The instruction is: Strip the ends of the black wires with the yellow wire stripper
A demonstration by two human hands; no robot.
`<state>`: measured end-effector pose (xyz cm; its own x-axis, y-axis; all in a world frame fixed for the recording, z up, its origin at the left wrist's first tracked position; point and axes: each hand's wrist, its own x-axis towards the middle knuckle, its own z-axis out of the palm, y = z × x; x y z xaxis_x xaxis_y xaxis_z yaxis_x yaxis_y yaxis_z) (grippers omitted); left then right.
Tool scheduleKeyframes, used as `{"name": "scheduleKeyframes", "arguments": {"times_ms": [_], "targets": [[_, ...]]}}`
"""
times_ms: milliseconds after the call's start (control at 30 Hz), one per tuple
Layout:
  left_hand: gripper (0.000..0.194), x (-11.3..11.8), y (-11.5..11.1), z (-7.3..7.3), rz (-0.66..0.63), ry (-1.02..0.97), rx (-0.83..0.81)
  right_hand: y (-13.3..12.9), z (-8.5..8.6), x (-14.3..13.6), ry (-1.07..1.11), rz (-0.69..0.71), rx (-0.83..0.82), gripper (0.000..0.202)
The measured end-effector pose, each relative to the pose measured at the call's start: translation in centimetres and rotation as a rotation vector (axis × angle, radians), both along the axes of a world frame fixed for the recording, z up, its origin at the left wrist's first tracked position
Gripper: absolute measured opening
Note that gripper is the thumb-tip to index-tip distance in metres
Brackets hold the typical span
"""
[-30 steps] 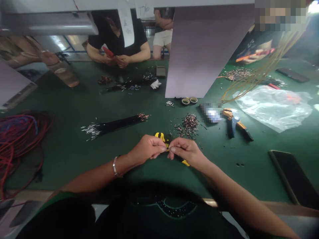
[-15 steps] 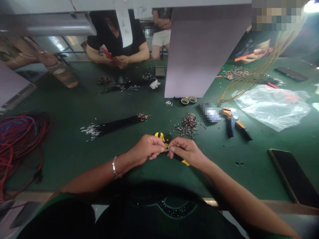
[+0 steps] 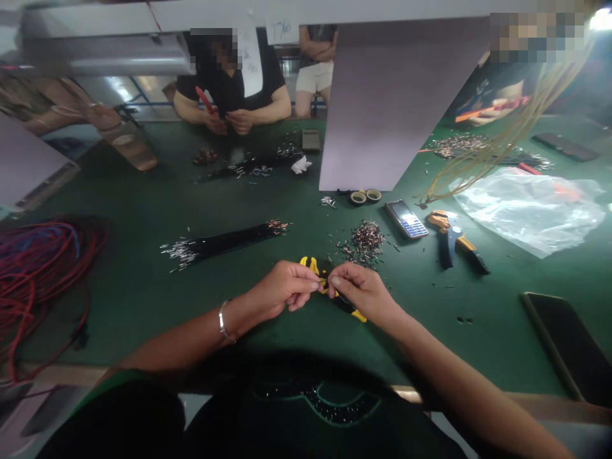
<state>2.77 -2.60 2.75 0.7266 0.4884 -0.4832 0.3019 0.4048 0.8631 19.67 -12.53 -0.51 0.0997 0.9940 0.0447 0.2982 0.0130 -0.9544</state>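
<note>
My left hand (image 3: pixel 292 287) is pinched, thumb against fingertips, in front of me. Facing it, my right hand (image 3: pixel 358 287) is pinched too, with a small gap between the two sets of fingertips. Whatever they hold is too small to make out. Beneath and between them lies a yellow-and-black hand tool (image 3: pixel 358 315), partly covered by my fingers. Just beyond my right hand is a pile of small dark and coppery pieces (image 3: pixel 367 237). A bundle of black wires (image 3: pixel 229 241) with bare, silvery and coppery ends rests beyond my left hand.
Red and blue cables (image 3: pixel 43 274) are heaped at left. Toward the right lie a keypad phone (image 3: pixel 406 220), an orange-and-black wire stripper (image 3: pixel 449 239), a clear plastic bag (image 3: pixel 535 213) and a dark smartphone (image 3: pixel 564 338). Tape rolls (image 3: pixel 366 197) sit below a hanging panel (image 3: pixel 387 108). Co-workers are opposite.
My fingertips have drawn slightly apart, the right hand shifting a little away from the left. Across the table, a co-worker's hands have separated around a red tool. The whole view has shifted slightly.
</note>
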Motion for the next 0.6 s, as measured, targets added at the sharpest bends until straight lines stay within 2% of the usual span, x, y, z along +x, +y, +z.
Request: {"name": "scheduleKeyframes", "arguments": {"times_ms": [133, 233, 333, 400, 467, 533, 600], "targets": [[0.018, -0.2, 0.7, 0.3, 0.162, -0.02, 0.102, 0.0, 0.1, 0.0, -0.507, -0.1, 0.12, 0.015], [0.019, -0.5, 1.3, 0.6, 0.245, -0.056, 0.166, -0.1, 0.1, -0.3, -0.835, -0.049, 0.068, 0.029], [0.017, -0.7, 1.7, 0.7, 0.273, -0.083, 0.198, -0.2, 0.0, -0.7, -0.986, 0.027, -0.004, 0.029], [0.017, -0.8, 1.7, 0.8, 0.277, -0.093, 0.209, 0.0, -0.1, -0.7, -0.996, 0.032, -0.024, 0.023], [0.018, -0.8, 1.7, 0.8, 0.279, -0.096, 0.213, 0.2, -0.4, -0.6, -0.929, -0.02, -0.032, 0.023], [0.02, -0.8, 1.6, 0.9, 0.279, -0.102, 0.213, 0.5, -0.7, -0.2, -0.767, -0.104, -0.062, 0.028], [0.021, -0.9, 1.5, 0.9, 0.273, -0.117, 0.212, 0.8, -1.0, 0.3, -0.483, -0.181, -0.135, 0.032]]}}
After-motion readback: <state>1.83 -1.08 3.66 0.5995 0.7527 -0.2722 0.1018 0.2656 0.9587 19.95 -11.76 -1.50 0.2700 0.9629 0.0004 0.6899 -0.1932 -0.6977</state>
